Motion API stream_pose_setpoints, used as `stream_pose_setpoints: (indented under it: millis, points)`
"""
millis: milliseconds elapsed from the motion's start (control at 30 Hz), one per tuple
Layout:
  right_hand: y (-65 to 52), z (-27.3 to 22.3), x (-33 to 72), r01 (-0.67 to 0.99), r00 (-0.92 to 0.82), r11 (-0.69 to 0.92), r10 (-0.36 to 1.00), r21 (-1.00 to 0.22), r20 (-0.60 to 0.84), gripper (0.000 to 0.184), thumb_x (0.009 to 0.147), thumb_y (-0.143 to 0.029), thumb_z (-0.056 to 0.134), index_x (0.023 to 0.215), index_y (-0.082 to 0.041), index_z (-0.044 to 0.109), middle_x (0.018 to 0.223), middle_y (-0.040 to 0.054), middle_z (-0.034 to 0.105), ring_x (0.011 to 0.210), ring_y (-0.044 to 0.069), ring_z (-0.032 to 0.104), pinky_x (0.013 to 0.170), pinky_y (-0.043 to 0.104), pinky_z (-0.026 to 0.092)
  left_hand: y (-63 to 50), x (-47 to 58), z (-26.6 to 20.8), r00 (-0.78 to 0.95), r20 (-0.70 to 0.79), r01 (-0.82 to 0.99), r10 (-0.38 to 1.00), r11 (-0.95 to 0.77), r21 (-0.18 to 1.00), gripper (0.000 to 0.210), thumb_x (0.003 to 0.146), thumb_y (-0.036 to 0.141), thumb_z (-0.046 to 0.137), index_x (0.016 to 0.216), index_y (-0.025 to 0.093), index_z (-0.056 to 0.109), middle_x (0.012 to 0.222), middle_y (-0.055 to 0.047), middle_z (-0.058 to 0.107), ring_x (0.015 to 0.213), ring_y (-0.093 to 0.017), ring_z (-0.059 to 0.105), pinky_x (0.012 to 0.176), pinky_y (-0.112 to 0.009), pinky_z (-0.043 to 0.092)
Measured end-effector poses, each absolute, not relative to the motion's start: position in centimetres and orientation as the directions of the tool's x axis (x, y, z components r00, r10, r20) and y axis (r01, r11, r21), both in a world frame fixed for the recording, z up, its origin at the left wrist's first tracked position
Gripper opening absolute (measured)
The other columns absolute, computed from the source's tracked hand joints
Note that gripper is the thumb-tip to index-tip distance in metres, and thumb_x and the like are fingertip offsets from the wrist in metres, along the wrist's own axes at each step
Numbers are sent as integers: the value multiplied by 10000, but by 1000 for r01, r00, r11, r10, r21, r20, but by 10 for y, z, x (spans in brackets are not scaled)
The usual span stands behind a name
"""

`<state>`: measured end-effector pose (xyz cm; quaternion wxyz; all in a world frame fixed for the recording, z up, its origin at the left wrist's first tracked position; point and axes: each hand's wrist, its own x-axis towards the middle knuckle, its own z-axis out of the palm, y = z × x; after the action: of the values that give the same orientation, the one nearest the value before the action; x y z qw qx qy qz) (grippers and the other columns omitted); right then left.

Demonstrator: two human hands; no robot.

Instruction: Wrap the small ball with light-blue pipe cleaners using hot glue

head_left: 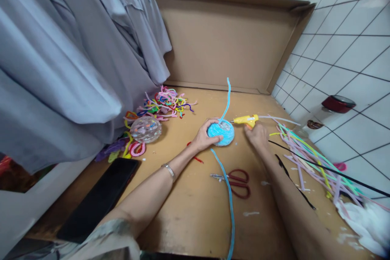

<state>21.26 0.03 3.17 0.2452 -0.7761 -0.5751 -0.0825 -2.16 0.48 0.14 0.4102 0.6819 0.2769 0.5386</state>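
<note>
My left hand point(207, 135) is closed around a ball wrapped in blue pipe cleaner point(221, 137), whose top shows a bare, clear patch. One blue pipe cleaner end point(228, 97) sticks up from the ball. In my right hand point(256, 135) is a yellow hot glue gun point(246, 120), its nozzle pointing left at the ball's upper edge; whether the tip touches is too small to tell. A glue stick point(282, 119) juts from the gun's back. Below the ball, a loose blue pipe cleaner point(229, 195) runs down over red-handled scissors point(239, 183).
Colourful pipe cleaner pieces point(167, 103) lie behind a clear ball point(146, 129) at left. Nearer is a black phone point(100, 199). Long pipe cleaners point(304, 152), a black cord point(329, 167) and a red-lidded jar point(339, 104) occupy the right, beside a tiled wall. Cardboard point(225, 40) stands behind; grey cloth point(76, 57) hangs left.
</note>
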Motion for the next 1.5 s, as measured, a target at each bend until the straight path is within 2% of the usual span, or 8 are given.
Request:
stream_pose_setpoints:
  millis: [300,433,533,600,700,767,1000,1500]
  points:
    - [-17,35,201,961,265,-278,931,17,250,535,887,-433,508,1099,39,642,1090,306,658,1003,393,609,824,446,409,6,-21,-1,273,538,-40,798,-549,835,539,630,376,808,1093,183,608,1334,-143,589,1257,-299,551,1084,-452,393]
    - [-23,51,190,951,250,-289,925,105,287,580,893,-478,501,1077,48,661,1088,322,644,1039,401,577,899,493,365,6,-21,0,273,544,-39,793,-556,830,521,632,366,808,1082,187,614,1317,-141,606,1254,-298,558,1080,-449,400]
    - [-22,62,187,985,173,-165,910,-54,377,529,904,-454,483,1078,9,670,1075,285,652,1041,383,571,905,507,374,5,-21,1,277,554,-48,785,-565,824,508,636,349,806,1078,185,617,1319,-149,606,1266,-303,550,1083,-456,398]
    - [-20,68,185,943,109,40,901,-329,420,515,903,-477,478,1133,-53,659,1006,201,676,961,316,595,871,466,419,5,-21,2,283,564,-53,776,-574,817,498,641,331,799,1081,183,619,1319,-150,606,1262,-302,552,1078,-457,403]
    - [-19,74,176,602,32,331,899,-727,436,563,864,-578,515,1209,-147,624,841,63,653,776,203,583,748,354,473,4,-20,2,298,575,-45,762,-591,805,487,644,304,793,1089,193,630,1333,-138,599,1244,-294,562,1067,-452,414]
    - [-21,79,167,400,-21,407,900,-821,435,537,819,-578,589,1176,-180,635,794,23,626,723,166,558,695,309,472,3,-20,2,308,574,-30,758,-596,803,487,642,293,797,1093,202,639,1342,-129,594,1249,-294,557,1066,-452,416]
    - [-30,86,157,339,-79,430,899,-837,430,258,733,-435,676,709,-178,664,675,5,589,620,125,504,592,262,422,1,-20,4,299,584,-30,755,-604,796,467,643,280,798,1080,201,654,1315,-129,599,1247,-296,554,1069,-466,412]
    - [-33,76,159,301,-59,296,954,-906,293,207,611,-372,671,687,-181,642,604,-4,612,560,123,522,556,258,434,4,-21,0,285,601,-67,747,-610,789,473,656,299,798,1090,190,644,1301,-144,605,1243,-288,568,1062,-465,418]
